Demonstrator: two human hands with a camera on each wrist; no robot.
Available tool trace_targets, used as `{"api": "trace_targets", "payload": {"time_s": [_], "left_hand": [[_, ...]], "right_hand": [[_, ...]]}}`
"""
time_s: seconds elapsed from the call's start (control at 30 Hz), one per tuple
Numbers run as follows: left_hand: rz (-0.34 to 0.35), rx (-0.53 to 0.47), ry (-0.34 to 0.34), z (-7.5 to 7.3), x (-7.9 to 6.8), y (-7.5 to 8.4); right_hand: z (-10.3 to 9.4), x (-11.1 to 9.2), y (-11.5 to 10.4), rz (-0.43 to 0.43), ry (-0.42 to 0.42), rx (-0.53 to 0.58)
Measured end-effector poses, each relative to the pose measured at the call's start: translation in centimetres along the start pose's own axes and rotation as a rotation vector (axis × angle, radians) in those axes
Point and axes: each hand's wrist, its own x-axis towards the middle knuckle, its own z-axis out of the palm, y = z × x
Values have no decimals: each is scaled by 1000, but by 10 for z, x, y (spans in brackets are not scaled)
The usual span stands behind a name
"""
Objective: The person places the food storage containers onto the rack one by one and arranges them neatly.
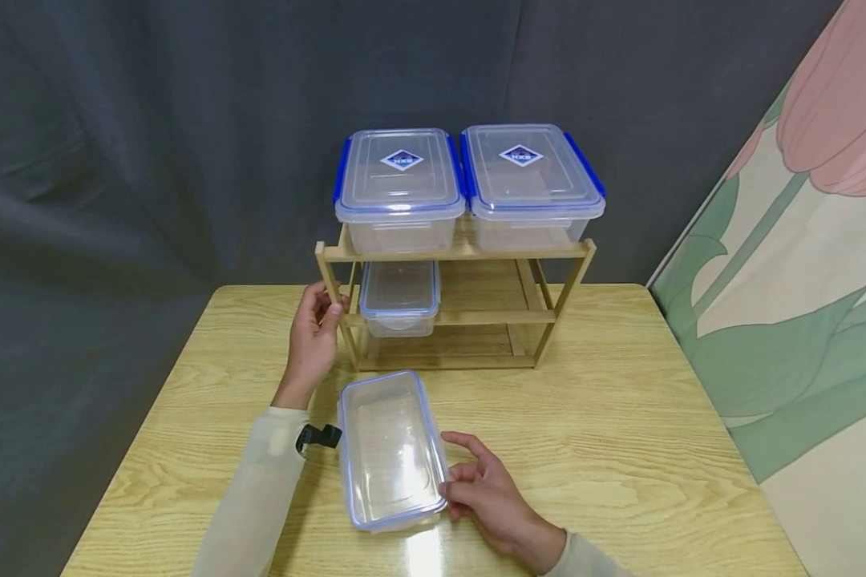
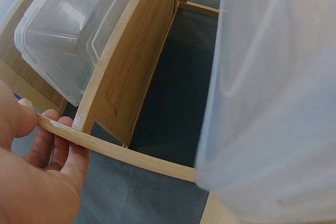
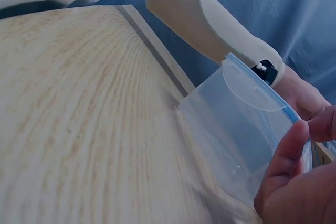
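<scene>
My left hand (image 1: 313, 336) grips the left front post of a wooden rack (image 1: 476, 318), thumb on one side and fingers on the other in the left wrist view. On the table in front of the rack lies a clear plastic food container (image 1: 390, 449) with a light-blue rim. At its right edge, my right hand (image 1: 494, 501) pinches the rim near the front corner, the index finger reaching forward. Close up, this container's wall (image 2: 273, 93) fills the right side of the left wrist view. A smaller clear container (image 1: 401, 298) sits on the rack's middle shelf, at the left.
Two large clear containers, one at left (image 1: 404, 180) and one at right (image 1: 530, 176), stand on the top shelf with blue side clips. A dark curtain (image 1: 260, 120) hangs behind the table (image 1: 621, 417). At right is a tulip-patterned panel (image 1: 787, 280).
</scene>
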Motion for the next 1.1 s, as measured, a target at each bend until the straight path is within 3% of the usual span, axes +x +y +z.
{"api": "trace_targets", "payload": {"time_s": [0.73,1.1], "left_hand": [[-27,0,9,0,0,1],[-21,-7,6,0,1,3]], "right_hand": [[-17,-12,-21,-102,-5,42],[-22,-21,-39,-159,-48,57]]}}
